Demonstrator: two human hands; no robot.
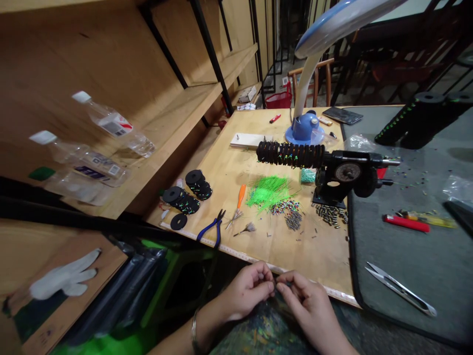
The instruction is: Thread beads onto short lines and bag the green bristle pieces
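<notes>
My left hand [252, 290] and my right hand [305, 298] meet just in front of the table's near edge. Both are closed in a pinch, fingertips almost touching. Whatever lies between them is too small and dark to name. Beyond them on the wooden table [266, 251] are a pile of bright green strands [269, 191], many coloured beads [284, 207] and a heap of small grey pieces [293, 221]. Blue-handled pliers [212, 230], an orange-handled tool [241, 196] and a small bundle of thin wires [248, 228] lie to the left.
A black geared device [338, 175] carries a wound black roll [290, 154]. Behind it stands a blue-based lamp [305, 127]. Black spools [181, 201] sit at left. Thread snips [401, 289] and a red-handled cutter [405, 223] rest on the grey mat [380, 256]. Bottles [111, 123] lie on the shelf.
</notes>
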